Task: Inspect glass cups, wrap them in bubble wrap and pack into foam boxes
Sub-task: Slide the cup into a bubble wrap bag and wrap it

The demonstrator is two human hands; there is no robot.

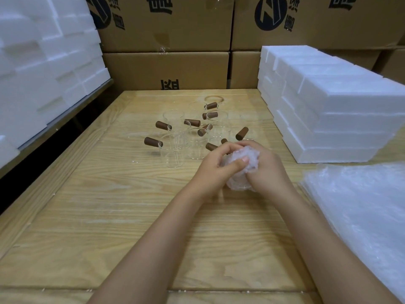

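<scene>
Both forearms reach forward and meet over the table (109, 194). The left hand (215, 165) and right hand (268, 170) curl round a bubble-wrap bundle (240, 183) held between them, with the left thumb pressing on it. Bare cups (173, 150) stand just beyond, and foam boxes (328, 119) are stacked to the right.

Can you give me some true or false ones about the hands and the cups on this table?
1. The left hand and the right hand both grip a bubble wrap bundle. True.
2. The glass cups have blue handles. False: the handles are brown.
3. White foam boxes are stacked on the right of the table. True.
4. The spare bubble wrap sheets lie at the left. False: they lie at the near right.
5. Cardboard boxes stand behind the table. True.
</scene>
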